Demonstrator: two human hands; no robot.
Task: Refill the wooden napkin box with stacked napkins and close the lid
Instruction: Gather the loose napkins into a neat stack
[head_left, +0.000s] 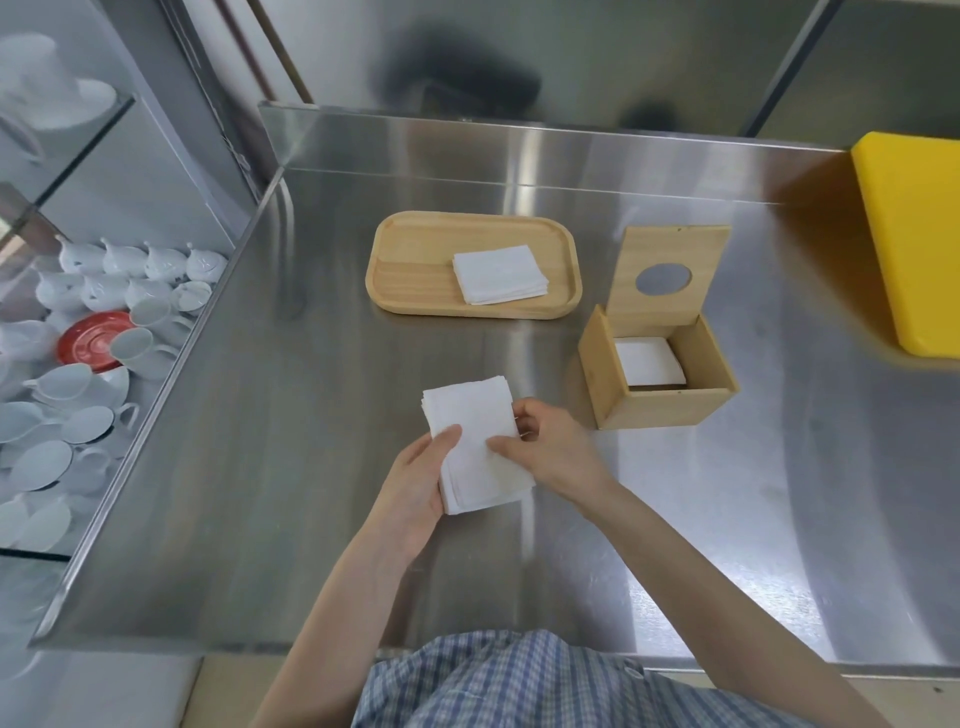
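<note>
Fingers (447, 436) of both hands closed on a stack of napkins (475, 447): left hand (415, 483) cradles it from beneath, thumb on top; right hand (545, 447) pinches its right edge. Stack held above the steel counter (311, 467), toward the front edge, mid-width. Wooden napkin box (657, 374) stands right of the hands, lid (667, 275) upright, a few napkins (649, 361) low inside. More napkins (498, 280) wait on the wooden tray (415, 265) nearer the back edge. Judged partway: held stack and tray stack not yet in, lid not yet closed.
</note>
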